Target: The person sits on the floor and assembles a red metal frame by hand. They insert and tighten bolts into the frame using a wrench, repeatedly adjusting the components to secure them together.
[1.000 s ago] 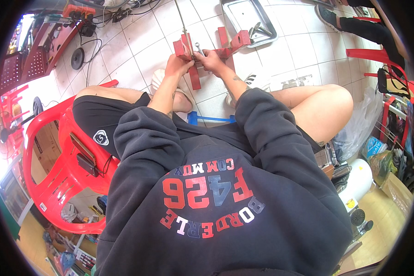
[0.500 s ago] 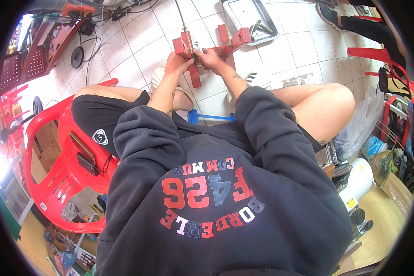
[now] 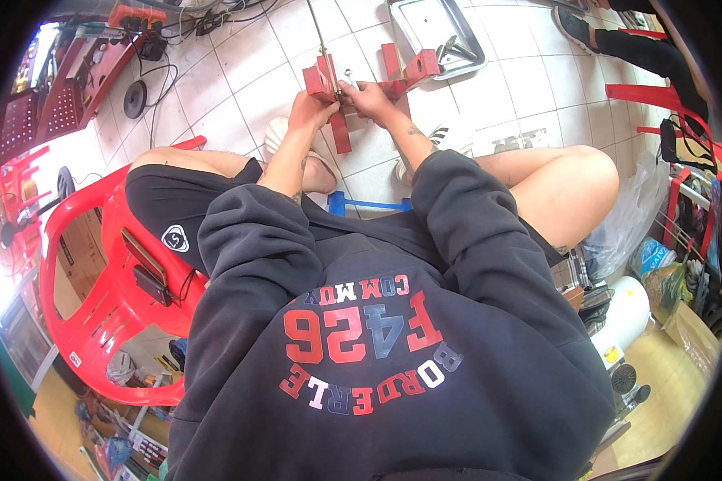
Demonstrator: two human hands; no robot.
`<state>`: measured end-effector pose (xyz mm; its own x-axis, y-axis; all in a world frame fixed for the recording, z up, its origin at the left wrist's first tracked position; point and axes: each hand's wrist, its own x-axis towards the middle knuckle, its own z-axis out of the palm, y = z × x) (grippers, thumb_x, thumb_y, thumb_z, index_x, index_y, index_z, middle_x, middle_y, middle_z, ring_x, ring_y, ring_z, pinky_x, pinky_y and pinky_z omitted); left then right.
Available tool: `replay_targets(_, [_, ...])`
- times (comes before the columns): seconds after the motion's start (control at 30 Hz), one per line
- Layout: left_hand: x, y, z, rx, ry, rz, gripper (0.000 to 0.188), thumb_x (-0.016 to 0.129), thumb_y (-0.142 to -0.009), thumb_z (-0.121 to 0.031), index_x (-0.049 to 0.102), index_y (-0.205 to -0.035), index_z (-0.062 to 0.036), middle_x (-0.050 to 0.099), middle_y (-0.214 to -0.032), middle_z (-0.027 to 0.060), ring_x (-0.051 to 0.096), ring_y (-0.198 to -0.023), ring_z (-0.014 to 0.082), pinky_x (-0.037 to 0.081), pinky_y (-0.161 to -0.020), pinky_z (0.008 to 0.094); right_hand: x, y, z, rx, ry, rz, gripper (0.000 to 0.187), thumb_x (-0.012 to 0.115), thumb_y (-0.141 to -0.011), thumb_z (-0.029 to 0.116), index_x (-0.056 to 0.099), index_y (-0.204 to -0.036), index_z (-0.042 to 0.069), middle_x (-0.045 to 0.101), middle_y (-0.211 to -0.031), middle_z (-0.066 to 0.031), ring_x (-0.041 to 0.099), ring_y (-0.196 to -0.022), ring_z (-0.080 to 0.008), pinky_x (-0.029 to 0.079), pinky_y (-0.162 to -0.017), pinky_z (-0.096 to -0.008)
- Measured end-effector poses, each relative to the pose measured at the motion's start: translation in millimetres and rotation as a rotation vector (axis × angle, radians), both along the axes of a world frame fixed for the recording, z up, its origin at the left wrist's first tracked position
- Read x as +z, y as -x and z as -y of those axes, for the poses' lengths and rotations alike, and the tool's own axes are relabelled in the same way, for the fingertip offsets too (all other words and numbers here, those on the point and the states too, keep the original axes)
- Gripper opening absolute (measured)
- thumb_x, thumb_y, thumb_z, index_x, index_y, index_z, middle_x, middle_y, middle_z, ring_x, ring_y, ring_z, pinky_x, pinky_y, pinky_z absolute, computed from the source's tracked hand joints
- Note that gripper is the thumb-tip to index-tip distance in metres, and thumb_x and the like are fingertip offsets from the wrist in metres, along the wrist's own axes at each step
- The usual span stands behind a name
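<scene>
A red metal stand (image 3: 340, 132) with several block-like arms is on the tiled floor in front of me. A long thin rod (image 3: 320, 34) runs up from its left block. My left hand (image 3: 308, 112) is closed beside that block, its fingertips at the base of the rod; what they pinch is too small to make out. My right hand (image 3: 367, 101) grips a silver wrench (image 3: 349, 74), whose ring end sticks up above the fingers. The wrench's other end is hidden by the hand, close to my left fingertips.
A metal tray (image 3: 481, 61) holding several metal parts (image 3: 456, 48) lies beyond the stand. A red plastic chair (image 3: 64, 232) is at my left, with a phone-like device on it. A blue low frame (image 3: 373, 205) is between my legs. Another person's leg (image 3: 642, 48) shows far right.
My right hand has turned slightly, and the wrench's ring end has shifted a little right and up. My left hand stays about where it was at the stand.
</scene>
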<state>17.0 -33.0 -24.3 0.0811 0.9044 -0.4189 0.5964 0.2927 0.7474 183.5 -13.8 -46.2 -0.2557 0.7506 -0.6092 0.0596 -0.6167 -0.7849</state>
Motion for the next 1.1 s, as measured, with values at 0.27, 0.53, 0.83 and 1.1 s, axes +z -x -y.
replay_targets(0.27, [0.9,-0.9,-1.6,-0.016,0.023,0.003,0.014,0.070,-0.077,-0.014,0.069,-0.086,-0.0026,0.066,-0.066,0.0087,0.064,-0.059,0.0165,0.050,-0.056,0.0319,-10.8,-10.7,-1.3,-0.011,0.100,-0.198,0.032,0.060,-0.093,0.037,0.059,-0.096,0.005,0.056,-0.068,0.0017,0.039,-0.049,-0.0034,0.029,-0.041,-0.0223])
replay_targets(0.53, [2.6,-0.4,0.7,0.003,0.002,0.003,0.014,0.071,-0.077,-0.014,0.069,-0.085,-0.0030,0.066,-0.066,0.0084,0.064,-0.060,0.0172,0.050,-0.057,0.0317,-7.4,-4.2,2.2,0.087,-0.110,-0.115,0.023,0.063,-0.092,0.029,0.060,-0.097,0.007,0.058,-0.073,0.0034,0.046,-0.057,-0.0027,0.029,-0.044,-0.0193])
replay_targets(0.83, [1.2,-0.7,0.9,0.016,0.007,0.023,0.016,0.071,-0.077,-0.015,0.070,-0.087,-0.0032,0.067,-0.068,0.0091,0.065,-0.061,0.0180,0.050,-0.058,0.0320,-0.2,-2.5,-5.8,0.042,0.056,-0.065,0.024,0.063,-0.093,0.025,0.060,-0.102,0.004,0.067,-0.086,-0.0035,0.054,-0.058,-0.0060,0.036,-0.047,-0.0218])
replay_targets(1.1, [-6.6,2.3,-0.6,0.019,0.031,0.016,0.015,0.071,-0.077,-0.014,0.070,-0.087,-0.0023,0.067,-0.068,0.0084,0.064,-0.060,0.0174,0.050,-0.058,0.0318,5.5,-4.0,-12.4,0.120,0.009,-0.090,0.025,0.064,-0.091,0.024,0.060,-0.103,0.002,0.067,-0.089,-0.0056,0.060,-0.065,-0.0097,0.045,-0.054,-0.0242])
